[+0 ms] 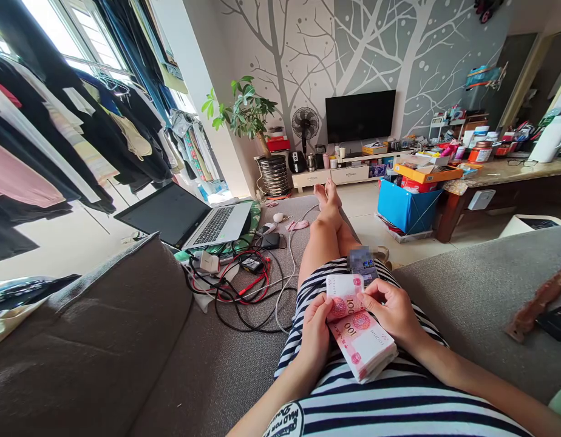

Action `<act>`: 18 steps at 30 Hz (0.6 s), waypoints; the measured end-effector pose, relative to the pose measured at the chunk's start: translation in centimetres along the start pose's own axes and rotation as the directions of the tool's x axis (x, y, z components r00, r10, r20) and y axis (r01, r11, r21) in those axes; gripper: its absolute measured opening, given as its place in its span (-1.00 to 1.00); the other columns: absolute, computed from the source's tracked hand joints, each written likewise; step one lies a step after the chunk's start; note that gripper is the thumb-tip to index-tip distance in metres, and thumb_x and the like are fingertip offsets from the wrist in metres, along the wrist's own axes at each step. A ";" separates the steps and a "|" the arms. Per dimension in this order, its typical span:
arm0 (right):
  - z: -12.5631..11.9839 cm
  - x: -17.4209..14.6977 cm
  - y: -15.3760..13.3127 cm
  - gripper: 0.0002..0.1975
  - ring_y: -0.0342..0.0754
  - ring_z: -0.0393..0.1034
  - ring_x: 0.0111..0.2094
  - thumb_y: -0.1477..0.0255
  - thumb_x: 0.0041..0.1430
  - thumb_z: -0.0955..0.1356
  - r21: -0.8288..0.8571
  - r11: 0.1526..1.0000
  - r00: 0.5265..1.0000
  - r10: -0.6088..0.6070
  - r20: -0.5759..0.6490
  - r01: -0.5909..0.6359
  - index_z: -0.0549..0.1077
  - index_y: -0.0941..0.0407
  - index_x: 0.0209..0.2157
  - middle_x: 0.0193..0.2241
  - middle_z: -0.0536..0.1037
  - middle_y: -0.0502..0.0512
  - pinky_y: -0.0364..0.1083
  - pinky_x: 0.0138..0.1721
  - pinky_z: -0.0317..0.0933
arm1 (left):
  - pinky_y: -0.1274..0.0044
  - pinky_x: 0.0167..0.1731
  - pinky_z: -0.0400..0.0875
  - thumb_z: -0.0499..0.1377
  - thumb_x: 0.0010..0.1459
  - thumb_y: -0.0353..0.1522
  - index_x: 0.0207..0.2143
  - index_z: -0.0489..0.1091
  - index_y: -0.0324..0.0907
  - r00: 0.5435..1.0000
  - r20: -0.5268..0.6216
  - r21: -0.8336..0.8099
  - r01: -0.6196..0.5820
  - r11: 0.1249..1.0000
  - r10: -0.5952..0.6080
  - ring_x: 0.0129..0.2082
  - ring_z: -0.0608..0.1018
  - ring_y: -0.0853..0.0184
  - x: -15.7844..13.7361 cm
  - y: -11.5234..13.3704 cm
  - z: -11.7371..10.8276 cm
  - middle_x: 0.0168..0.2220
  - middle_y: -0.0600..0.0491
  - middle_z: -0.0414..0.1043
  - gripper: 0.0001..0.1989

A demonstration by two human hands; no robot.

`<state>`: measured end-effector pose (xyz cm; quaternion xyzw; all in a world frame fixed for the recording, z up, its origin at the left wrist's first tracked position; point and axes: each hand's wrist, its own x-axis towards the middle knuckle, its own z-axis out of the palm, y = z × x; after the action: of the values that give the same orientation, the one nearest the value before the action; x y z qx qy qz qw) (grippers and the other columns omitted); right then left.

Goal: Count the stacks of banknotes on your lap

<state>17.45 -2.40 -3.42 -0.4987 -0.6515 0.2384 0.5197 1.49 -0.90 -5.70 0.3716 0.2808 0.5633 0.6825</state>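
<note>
Two hands grip one thick stack of banknotes (pixel 362 343) resting on the lap. Left hand (pixel 316 331) clasps the stack's near edge, thumb on top. Right hand (pixel 392 312) pinches the top note (pixel 343 295), lifting it clear. Notes are pink-red, marked 100. Beyond the hands, a phone (pixel 363 265) lies on the thigh.

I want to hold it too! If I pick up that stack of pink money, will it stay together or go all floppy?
The stack of banknotes would probably bend: its top note already curls up under the right hand. It looks loose, with no band showing, so notes may slide apart. The left hand steadies one end, so two hands likely help.
</note>
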 end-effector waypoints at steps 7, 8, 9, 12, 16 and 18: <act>0.1 0.3 0.2 -0.78 -0.15 0.27 -0.55 0.26 0.00 0.37 0.148 0.987 0.998 0.066 0.008 -0.067 0.34 0.12 -0.49 -0.57 0.41 -0.02 -0.17 -0.50 0.19 | 0.60 -0.51 0.17 0.15 0.00 -0.31 -0.55 0.28 -0.21 1.000 0.009 0.009 -0.017 1.000 0.017 -0.58 0.24 0.48 0.0 0.0 0.0 -0.58 0.16 0.24 -0.84; 0.1 0.4 0.2 -0.77 -0.15 0.28 -0.54 0.26 0.00 0.37 0.184 0.980 0.997 0.071 0.024 -0.074 0.33 0.13 -0.48 -0.57 0.41 -0.02 -0.18 -0.49 0.20 | 0.60 -0.51 0.18 0.15 0.00 -0.31 -0.54 0.29 -0.21 1.000 0.007 0.010 -0.017 1.000 0.017 -0.58 0.25 0.47 0.0 0.0 0.0 -0.58 0.15 0.25 -0.84; 0.0 0.4 0.1 -0.77 -0.14 0.29 -0.53 0.25 0.01 0.37 0.217 0.973 0.997 0.074 0.039 -0.081 0.33 0.13 -0.47 -0.57 0.41 -0.02 -0.18 -0.49 0.20 | 0.59 -0.50 0.19 0.15 0.00 -0.31 -0.53 0.30 -0.21 1.000 0.007 0.007 -0.017 1.000 0.017 -0.57 0.27 0.46 0.0 0.0 0.0 -0.57 0.14 0.27 -0.85; -0.1 0.6 -0.1 -0.76 -0.16 0.27 -0.54 0.24 0.06 0.34 0.274 0.957 0.995 0.075 0.070 -0.092 0.32 0.13 -0.47 -0.58 0.39 -0.03 -0.19 -0.51 0.18 | 0.53 -0.44 0.25 0.14 0.02 -0.32 -0.48 0.36 -0.22 1.000 0.006 -0.002 -0.021 1.000 0.021 -0.52 0.34 0.41 0.2 0.0 -0.1 -0.51 0.09 0.35 -0.87; -0.2 0.6 -0.1 -0.76 -0.20 0.19 -0.58 0.24 0.09 0.31 0.294 0.950 0.992 0.085 0.092 -0.109 0.32 0.13 -0.46 -0.58 0.34 -0.05 -0.21 -0.55 0.13 | 0.51 -0.42 0.26 0.14 0.03 -0.34 -0.47 0.38 -0.21 1.000 -0.009 -0.013 -0.023 1.000 0.023 -0.50 0.39 0.37 0.2 0.0 -0.1 -0.50 0.07 0.39 -0.89; -0.2 0.5 0.0 -0.74 -0.21 0.16 -0.59 0.22 0.09 0.31 0.300 0.946 0.989 0.087 0.121 -0.120 0.32 0.13 -0.45 -0.58 0.32 -0.06 -0.22 -0.57 0.11 | 0.52 -0.43 0.26 0.14 0.03 -0.35 -0.47 0.38 -0.20 1.000 -0.008 -0.033 -0.019 0.999 0.019 -0.50 0.39 0.38 0.2 0.0 -0.1 -0.51 0.09 0.38 -0.90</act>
<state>17.68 -1.97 -3.11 -0.4322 -0.6060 0.3898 0.5422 1.49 -0.70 -5.77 0.3606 0.2706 0.5758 0.6820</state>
